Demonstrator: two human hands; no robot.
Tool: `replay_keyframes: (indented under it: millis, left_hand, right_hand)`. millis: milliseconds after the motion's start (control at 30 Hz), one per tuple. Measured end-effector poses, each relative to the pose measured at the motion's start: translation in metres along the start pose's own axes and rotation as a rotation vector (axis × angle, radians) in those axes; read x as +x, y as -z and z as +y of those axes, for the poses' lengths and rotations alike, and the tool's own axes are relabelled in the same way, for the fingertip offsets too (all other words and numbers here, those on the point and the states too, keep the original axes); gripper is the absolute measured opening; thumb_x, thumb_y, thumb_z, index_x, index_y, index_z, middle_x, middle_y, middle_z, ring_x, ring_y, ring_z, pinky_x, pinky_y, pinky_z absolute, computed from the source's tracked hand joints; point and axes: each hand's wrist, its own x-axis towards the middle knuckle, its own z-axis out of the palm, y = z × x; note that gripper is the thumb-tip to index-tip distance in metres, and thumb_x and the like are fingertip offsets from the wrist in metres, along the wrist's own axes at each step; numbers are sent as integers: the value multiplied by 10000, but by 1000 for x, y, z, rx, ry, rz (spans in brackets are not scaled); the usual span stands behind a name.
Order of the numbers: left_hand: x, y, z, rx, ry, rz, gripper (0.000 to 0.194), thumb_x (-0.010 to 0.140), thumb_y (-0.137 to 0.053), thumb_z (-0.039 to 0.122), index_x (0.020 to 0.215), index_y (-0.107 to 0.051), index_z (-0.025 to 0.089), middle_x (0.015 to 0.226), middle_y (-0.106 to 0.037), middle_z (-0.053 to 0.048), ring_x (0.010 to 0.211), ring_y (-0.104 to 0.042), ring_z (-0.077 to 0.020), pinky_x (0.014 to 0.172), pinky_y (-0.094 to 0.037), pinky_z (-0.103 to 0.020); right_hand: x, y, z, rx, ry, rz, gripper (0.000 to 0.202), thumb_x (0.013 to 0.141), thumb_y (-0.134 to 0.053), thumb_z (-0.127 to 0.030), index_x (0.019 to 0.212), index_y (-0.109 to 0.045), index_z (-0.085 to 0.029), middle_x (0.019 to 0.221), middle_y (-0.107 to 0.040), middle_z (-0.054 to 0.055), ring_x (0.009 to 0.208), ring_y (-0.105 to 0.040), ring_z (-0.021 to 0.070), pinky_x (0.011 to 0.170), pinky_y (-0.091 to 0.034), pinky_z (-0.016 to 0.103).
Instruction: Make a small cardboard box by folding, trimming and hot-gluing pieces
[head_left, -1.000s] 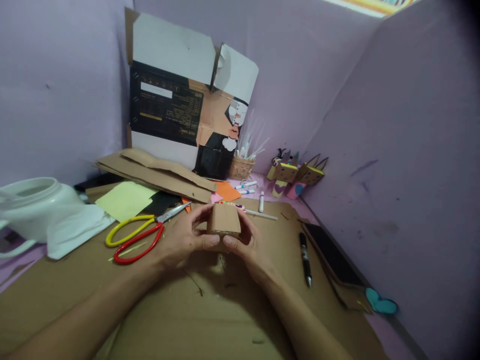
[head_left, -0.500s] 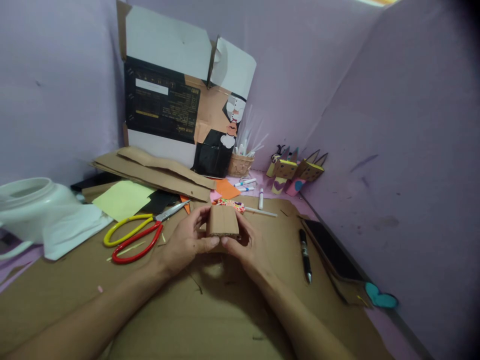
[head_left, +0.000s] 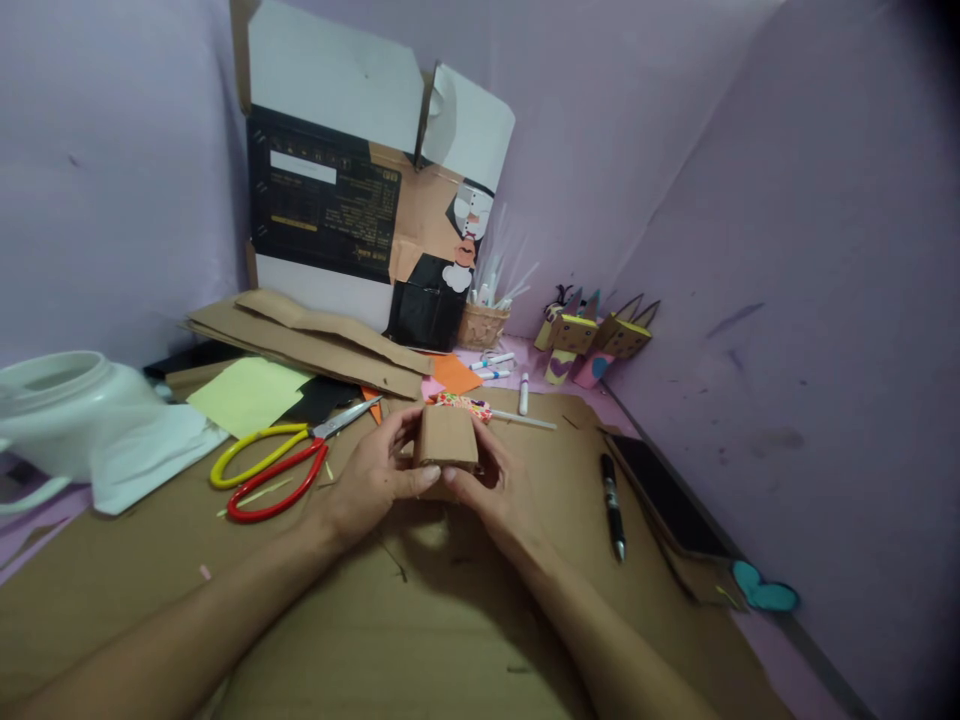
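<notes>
A small folded cardboard piece [head_left: 448, 436] is held between both hands above the cardboard-covered table [head_left: 360, 650]. My left hand [head_left: 375, 478] grips its left side, with the thumb at the near lower edge. On the right side, my right hand [head_left: 499, 490] holds it the same way, and the two thumbs almost meet. Scissors [head_left: 289, 465] with one yellow and one red handle lie open to the left of my left hand. Just behind the piece is a colourful patterned wrapper [head_left: 463, 404] beside a thin white stick [head_left: 525, 420].
A white pot [head_left: 67, 420] stands at the left near yellow-green paper [head_left: 247, 395]. Cardboard strips [head_left: 315, 345], an opened box [head_left: 322, 200] and a basket of sticks [head_left: 482, 326] are behind. A pen [head_left: 612, 508], a phone [head_left: 667, 495] and cardboard figures [head_left: 574, 345] are on the right.
The view has shifted very slightly. Both hands keep their hold on the cardboard piece, whose top looks tilted a little differently.
</notes>
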Motion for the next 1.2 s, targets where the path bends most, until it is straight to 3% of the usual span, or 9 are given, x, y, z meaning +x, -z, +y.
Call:
replay_keyframes:
  millis: [300, 600, 967, 1200]
  left_hand:
    - [6, 11, 9, 70, 68, -37, 673, 593, -772, 274, 1187, -481, 149, 1301, -543, -160, 1211, -497, -333, 1026, -381, -472]
    - [4, 9, 6, -6, 68, -83, 708, 628, -737, 257, 1260, -438, 143, 1325, -522, -157, 1222, -488, -307, 996, -407, -422]
    - [4, 7, 7, -6, 61, -37, 644, 627, -731, 222, 1215, -477, 153, 1286, -554, -142, 1210, -497, -299, 1004, -396, -426]
    - [9, 14, 1, 69, 123, -67, 675, 557, -703, 154, 1191, -470, 173, 1275, -558, -142, 1179, -526, -310, 1013, -378, -494]
  right_hand:
    - [4, 5, 0, 169, -55, -161, 628, 686, -750, -338, 1267, -527, -258, 1249, -606, 66, 1164, -547, 282, 893, -504, 400]
    - [4, 8, 1, 174, -69, -107, 543, 699, -705, -327, 1224, -580, -269, 1206, -640, 49, 1158, -549, 293, 929, -466, 443]
    - [5, 5, 1, 204, -81, -86, 532, 658, -682, -236, 1182, -597, -267, 1172, -655, 35, 1143, -562, 280, 913, -477, 426]
    - [10, 8, 5, 145, -125, -142, 579, 607, -699, -194, 1170, -570, -236, 1228, -622, 72, 1171, -550, 284, 955, -460, 434]
